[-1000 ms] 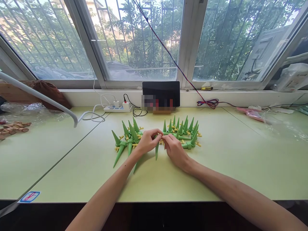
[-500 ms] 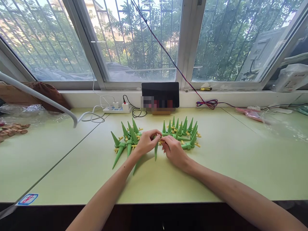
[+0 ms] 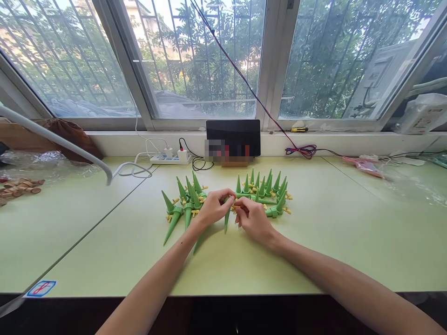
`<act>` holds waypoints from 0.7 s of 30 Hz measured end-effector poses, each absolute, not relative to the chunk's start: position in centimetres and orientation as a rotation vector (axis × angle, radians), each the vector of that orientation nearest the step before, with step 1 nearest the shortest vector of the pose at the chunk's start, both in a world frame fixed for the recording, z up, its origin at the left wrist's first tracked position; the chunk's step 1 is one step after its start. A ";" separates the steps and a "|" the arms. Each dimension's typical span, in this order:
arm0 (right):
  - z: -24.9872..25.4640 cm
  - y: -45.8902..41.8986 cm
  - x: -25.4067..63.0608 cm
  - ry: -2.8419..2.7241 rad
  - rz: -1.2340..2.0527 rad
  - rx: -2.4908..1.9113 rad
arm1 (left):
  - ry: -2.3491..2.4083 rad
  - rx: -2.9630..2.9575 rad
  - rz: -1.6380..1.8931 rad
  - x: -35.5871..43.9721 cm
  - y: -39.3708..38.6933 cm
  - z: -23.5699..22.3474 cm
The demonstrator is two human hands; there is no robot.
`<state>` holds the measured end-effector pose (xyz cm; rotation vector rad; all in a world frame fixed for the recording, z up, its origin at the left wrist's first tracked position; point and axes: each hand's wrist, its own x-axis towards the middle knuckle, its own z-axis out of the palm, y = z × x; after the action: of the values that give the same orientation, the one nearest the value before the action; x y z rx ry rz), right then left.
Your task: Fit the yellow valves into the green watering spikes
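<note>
My left hand (image 3: 218, 204) is closed around the top of a green plastic watering spike (image 3: 226, 222), whose pointed end hangs down over the table. Close against it, my right hand (image 3: 254, 215) pinches at the spike's top, where a bit of yellow valve (image 3: 236, 205) shows; the fingers hide most of it. To the left of my hands lies a group of green spikes (image 3: 172, 226) with yellow valves, some upright and some on their sides. Behind my right hand stands a second group of the same spikes (image 3: 277, 182).
At the back a dark tablet (image 3: 233, 135) leans on a small stand. Left of it sits a white power strip (image 3: 170, 159) with cables. Small wooden pieces (image 3: 21, 187) lie at far left, and plastic bags (image 3: 366, 166) at right. A yellow cutter (image 3: 299, 130) rests on the sill.
Both hands stay together at the same place. The held spike's tip has swung slightly to the left, and the fingers have shifted a little.
</note>
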<state>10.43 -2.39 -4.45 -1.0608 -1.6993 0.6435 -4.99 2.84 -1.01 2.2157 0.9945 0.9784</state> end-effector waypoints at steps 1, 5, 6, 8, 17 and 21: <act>-4.5 -2.4 10.4 -1.680 0.681 -1.060 | 0.996 2.218 0.977 -5.0 2.8 -1.0; -4.6 -2.3 10.4 -1.660 0.712 -1.051 | 1.003 2.232 0.971 -5.0 2.9 -1.1; -4.6 -2.3 10.4 -1.669 0.700 -1.050 | 1.005 2.235 0.970 -5.0 2.9 -1.1; -4.6 -2.3 10.5 -1.698 0.663 -1.054 | 1.005 2.244 0.966 -5.0 2.9 -1.0; -4.5 -2.2 10.6 -1.840 0.377 -1.012 | 0.994 2.264 0.965 -5.0 2.9 -0.9; -4.5 -2.2 10.5 -1.787 0.507 -1.037 | 0.998 2.274 0.958 -5.0 2.9 -0.9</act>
<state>10.52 -2.25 -4.45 -1.0366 -1.7867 0.5073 -4.98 2.88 -0.95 2.2742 0.9976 0.9584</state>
